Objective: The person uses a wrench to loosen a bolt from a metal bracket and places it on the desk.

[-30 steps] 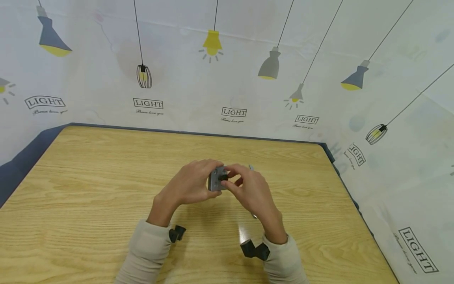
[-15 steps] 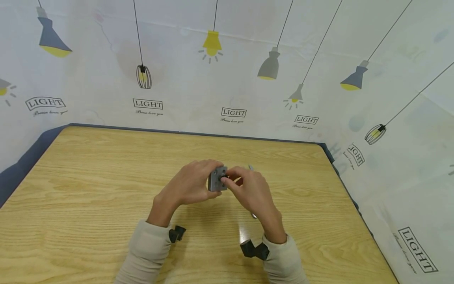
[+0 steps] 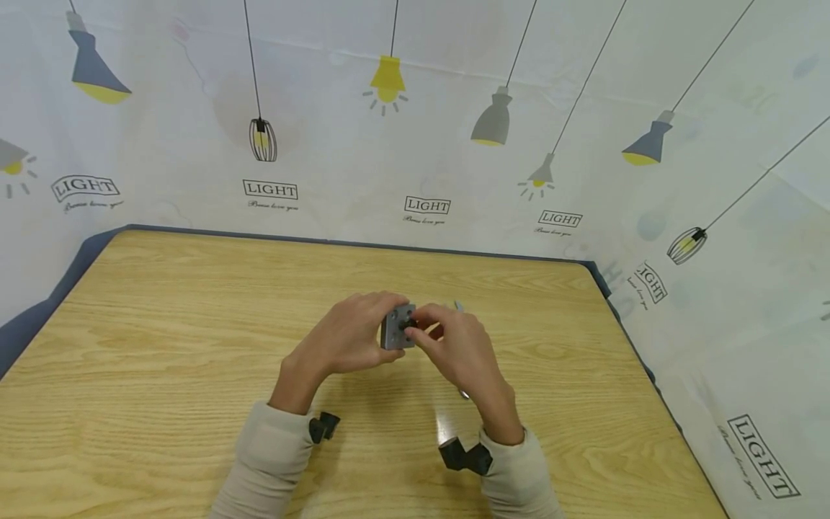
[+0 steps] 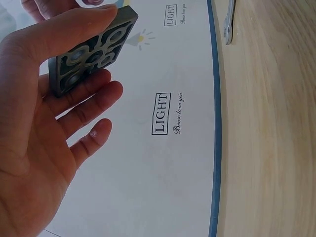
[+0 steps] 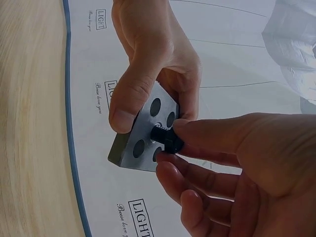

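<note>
My left hand point(image 3: 344, 333) grips a square grey metal block point(image 5: 145, 129) by its opposite edges, above the table. Round holes lie around the block's centre, and the left wrist view shows its ribbed back. A black hex-head bolt point(image 5: 172, 141) stands in the middle hole, with some thread showing between head and plate. My right hand point(image 3: 459, 349) pinches the bolt's head between thumb and index finger; its other fingers are curled beside it. In the head view the right fingertips partly hide the bolt.
A metal wrench point(image 4: 228, 23) lies on the wooden table point(image 3: 194, 324), partly hidden behind my right hand in the head view. A white printed backdrop point(image 3: 324, 144) stands behind the table. Small black cameras point(image 3: 463, 458) sit on both wrists.
My right thumb and index finger have drawn together around the bolt's head, having been wider apart a second ago. The left hand and the metal block have stayed in place.
</note>
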Available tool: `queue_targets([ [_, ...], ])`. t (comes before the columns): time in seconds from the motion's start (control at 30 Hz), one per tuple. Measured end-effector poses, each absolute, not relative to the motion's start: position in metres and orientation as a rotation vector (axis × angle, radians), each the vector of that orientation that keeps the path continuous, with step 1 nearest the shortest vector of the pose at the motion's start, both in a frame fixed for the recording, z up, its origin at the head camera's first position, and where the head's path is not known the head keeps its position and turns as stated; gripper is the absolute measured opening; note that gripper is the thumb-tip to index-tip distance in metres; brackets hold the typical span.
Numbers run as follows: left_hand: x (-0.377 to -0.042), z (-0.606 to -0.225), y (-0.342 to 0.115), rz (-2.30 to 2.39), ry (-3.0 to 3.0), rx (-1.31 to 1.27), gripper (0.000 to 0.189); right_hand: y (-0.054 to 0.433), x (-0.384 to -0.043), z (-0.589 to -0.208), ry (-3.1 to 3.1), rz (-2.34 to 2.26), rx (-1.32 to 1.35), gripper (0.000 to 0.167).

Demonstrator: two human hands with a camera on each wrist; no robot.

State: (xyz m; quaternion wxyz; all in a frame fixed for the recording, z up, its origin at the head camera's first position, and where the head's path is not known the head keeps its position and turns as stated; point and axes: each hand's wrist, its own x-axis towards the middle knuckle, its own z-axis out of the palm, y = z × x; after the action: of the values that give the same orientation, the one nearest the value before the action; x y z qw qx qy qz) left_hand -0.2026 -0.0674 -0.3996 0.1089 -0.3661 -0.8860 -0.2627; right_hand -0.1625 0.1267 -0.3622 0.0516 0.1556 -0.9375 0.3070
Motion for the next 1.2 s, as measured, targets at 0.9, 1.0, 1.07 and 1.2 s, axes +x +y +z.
queue_targets([
  [0.9, -0.2016, -0.3964, -0.0674, -0.765, -2.600, -1.083, 0.069, 0.1255, -0.1618, -0.3615, -2.870, 0.932, 0.434, 0.025],
  [1.0, -0.2015, -0.3964, -0.0675, -0.764, -2.594, -1.086, 0.068, 0.1251, -0.1624, -0.3621, -2.871, 0.930, 0.433, 0.024],
  [1.07, -0.2015, -0.3966, -0.0676, -0.762, -2.592, -1.088, 0.067, 0.1251, -0.1627, -0.3624, -2.871, 0.923, 0.441, 0.024],
  [1.2, -0.2017, -0.3970, -0.0681, -0.763, -2.593, -1.088, 0.067, 0.1253, -0.1634, -0.3630, -2.870, 0.907, 0.462, 0.024],
])
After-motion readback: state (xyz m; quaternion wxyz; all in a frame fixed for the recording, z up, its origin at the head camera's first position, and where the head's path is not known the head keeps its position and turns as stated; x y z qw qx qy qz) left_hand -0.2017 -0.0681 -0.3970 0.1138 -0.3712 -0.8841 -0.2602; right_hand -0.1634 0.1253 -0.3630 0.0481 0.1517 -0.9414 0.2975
